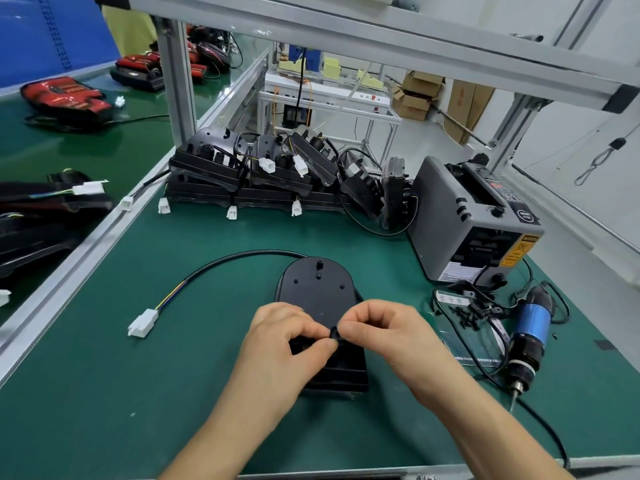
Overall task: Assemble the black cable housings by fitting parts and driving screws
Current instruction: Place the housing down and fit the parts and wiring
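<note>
A black cable housing [317, 285] lies flat on the green mat in front of me, rounded end pointing away. Its black cable [221, 263] loops left to a white connector [142, 323]. My left hand [280, 344] and my right hand [384, 336] meet over the near half of the housing. Both pinch a small black part [334, 332] between thumb and fingertips. The housing's near end is partly hidden under my hands.
A blue electric screwdriver [528, 329] lies at the right beside a clear bag of small black screws [467, 315]. A grey tape dispenser [471, 220] stands behind them. Stacked black housings [249, 174] with white plugs fill the back of the mat.
</note>
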{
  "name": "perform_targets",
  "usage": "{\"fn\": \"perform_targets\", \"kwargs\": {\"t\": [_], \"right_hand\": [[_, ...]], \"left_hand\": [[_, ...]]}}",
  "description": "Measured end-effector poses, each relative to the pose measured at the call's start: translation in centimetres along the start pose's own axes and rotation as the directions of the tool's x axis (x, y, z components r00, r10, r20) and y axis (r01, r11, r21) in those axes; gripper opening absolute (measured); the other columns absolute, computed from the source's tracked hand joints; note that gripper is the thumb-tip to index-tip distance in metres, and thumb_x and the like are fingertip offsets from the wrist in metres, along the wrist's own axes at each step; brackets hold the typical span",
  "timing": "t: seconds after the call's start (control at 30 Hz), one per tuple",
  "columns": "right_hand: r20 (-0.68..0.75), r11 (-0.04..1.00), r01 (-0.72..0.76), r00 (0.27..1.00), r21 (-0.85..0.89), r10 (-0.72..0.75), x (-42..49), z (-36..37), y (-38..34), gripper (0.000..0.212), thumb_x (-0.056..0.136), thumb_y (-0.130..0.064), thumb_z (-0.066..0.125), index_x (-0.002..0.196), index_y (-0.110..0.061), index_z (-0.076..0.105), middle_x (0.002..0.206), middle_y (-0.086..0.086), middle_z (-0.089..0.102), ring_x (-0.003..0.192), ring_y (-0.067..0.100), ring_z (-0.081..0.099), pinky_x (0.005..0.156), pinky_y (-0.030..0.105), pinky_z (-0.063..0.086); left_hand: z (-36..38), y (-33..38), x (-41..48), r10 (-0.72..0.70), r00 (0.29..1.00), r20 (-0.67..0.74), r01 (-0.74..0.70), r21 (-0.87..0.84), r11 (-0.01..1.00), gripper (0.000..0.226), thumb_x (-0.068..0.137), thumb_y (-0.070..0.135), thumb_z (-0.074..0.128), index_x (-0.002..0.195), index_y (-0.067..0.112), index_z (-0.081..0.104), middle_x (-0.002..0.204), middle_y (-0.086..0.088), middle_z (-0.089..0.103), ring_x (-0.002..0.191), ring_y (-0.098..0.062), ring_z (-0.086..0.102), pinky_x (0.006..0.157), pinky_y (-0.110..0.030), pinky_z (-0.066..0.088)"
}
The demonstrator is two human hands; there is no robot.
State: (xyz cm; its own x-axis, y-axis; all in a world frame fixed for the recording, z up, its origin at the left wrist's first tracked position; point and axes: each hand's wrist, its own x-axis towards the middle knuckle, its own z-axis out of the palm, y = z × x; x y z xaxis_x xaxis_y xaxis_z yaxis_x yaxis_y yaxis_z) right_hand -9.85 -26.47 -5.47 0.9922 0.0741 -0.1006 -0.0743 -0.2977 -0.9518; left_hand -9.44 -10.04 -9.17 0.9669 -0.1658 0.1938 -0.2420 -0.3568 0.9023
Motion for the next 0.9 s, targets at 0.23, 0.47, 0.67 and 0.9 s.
{"fn": "perform_targets", "kwargs": {"t": [0.23, 0.47, 0.67, 0.9], "right_hand": [[0.0, 0.974, -0.005, 1.0, -0.226, 0.005, 0.4, -0.1, -0.5, 0.011, 0.078, -0.017, 0.074, 0.073, -0.023, 0.066, 0.068, -0.012, 0.064, 0.065, 0.001, 0.055, 0.067, 0.018, 0.046], [0.007, 0.92, 0.01, 1.0, -0.393, -0.008, 0.6, 0.0, -1.1, 0.013, 0.08, -0.023, 0.071, 0.068, -0.026, 0.067, 0.067, -0.015, 0.065, 0.061, -0.003, 0.053, 0.06, 0.017, 0.044], [0.123, 0.938, -0.091, 0.982, -0.335, 0.14, 0.8, -0.9, -1.4, 0.015, 0.082, -0.017, 0.071, 0.069, -0.022, 0.067, 0.055, -0.014, 0.058, 0.051, -0.001, 0.046, 0.053, 0.013, 0.038], [0.216, 0.902, -0.122, 0.949, -0.415, 0.228, 1.8, -1.2, -1.8, 0.015, 0.081, -0.02, 0.073, 0.068, -0.022, 0.065, 0.054, -0.015, 0.054, 0.05, -0.002, 0.045, 0.05, 0.012, 0.038]], "left_hand": [[0.1, -0.3, -0.2, 0.017, 1.0, -0.014, -0.017, -0.007, 1.0, 0.016, 0.072, 0.019, 0.077, 0.067, 0.032, 0.068, 0.085, 0.013, 0.063, 0.108, 0.006, 0.043, 0.083, 0.002, 0.025], [-0.7, -0.7, -0.3, 0.029, 0.999, 0.029, -0.028, -0.044, 0.999, 0.013, 0.076, 0.023, 0.073, 0.076, 0.033, 0.065, 0.098, 0.026, 0.056, 0.114, 0.012, 0.04, 0.082, 0.004, 0.025], [-1.1, -1.6, -0.9, 0.231, 0.97, 0.079, -0.235, 0.048, 0.971, 0.009, 0.08, 0.03, 0.063, 0.086, 0.03, 0.069, 0.093, 0.02, 0.063, 0.12, -0.002, 0.043, 0.095, -0.008, 0.03], [-1.0, -2.0, -0.9, 0.349, 0.935, 0.067, -0.354, 0.1, 0.93, 0.007, 0.083, 0.024, 0.063, 0.085, 0.029, 0.068, 0.091, 0.018, 0.061, 0.116, -0.009, 0.046, 0.096, -0.014, 0.034]]}}
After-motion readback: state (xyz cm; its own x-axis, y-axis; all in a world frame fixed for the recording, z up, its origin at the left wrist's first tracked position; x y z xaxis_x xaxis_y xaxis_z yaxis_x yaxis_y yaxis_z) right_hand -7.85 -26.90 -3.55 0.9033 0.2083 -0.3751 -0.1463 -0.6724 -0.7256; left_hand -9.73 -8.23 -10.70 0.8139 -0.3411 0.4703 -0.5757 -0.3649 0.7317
